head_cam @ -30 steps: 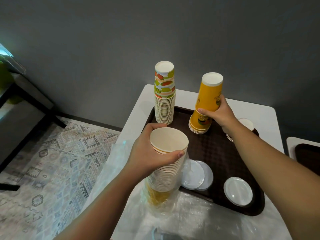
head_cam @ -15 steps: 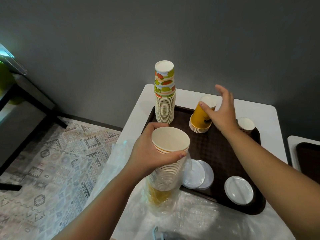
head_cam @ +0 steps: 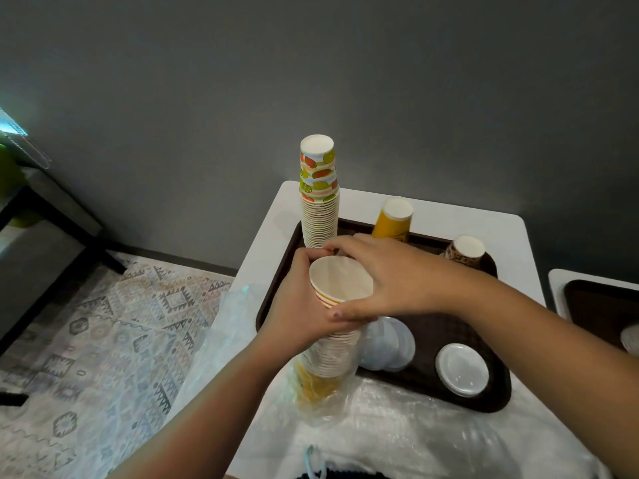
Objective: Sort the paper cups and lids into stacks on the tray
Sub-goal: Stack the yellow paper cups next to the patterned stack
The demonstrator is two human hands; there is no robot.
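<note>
My left hand (head_cam: 301,302) grips an upright stack of mixed paper cups (head_cam: 337,354) still partly in a clear plastic bag. My right hand (head_cam: 387,278) curls over the rim of the top cup (head_cam: 340,281), thumb on its near side. On the brown tray (head_cam: 484,402) stand a tall upside-down stack of fruit-print cups (head_cam: 318,191), an upside-down yellow cup stack (head_cam: 394,219) and an upside-down brown patterned cup (head_cam: 465,252). White lids lie on the tray: two overlapping lids (head_cam: 397,344) and one single lid (head_cam: 461,369).
The tray sits on a small white table (head_cam: 449,216) against a grey wall. Crumpled clear plastic (head_cam: 397,437) covers the table's near part. A second brown tray (head_cam: 601,305) lies on another white table at right. A patterned rug (head_cam: 96,340) covers the floor at left.
My right hand left the yellow cup stack on the tray and came back to the top cup of the stack in my left hand. The left hand stayed in place.
</note>
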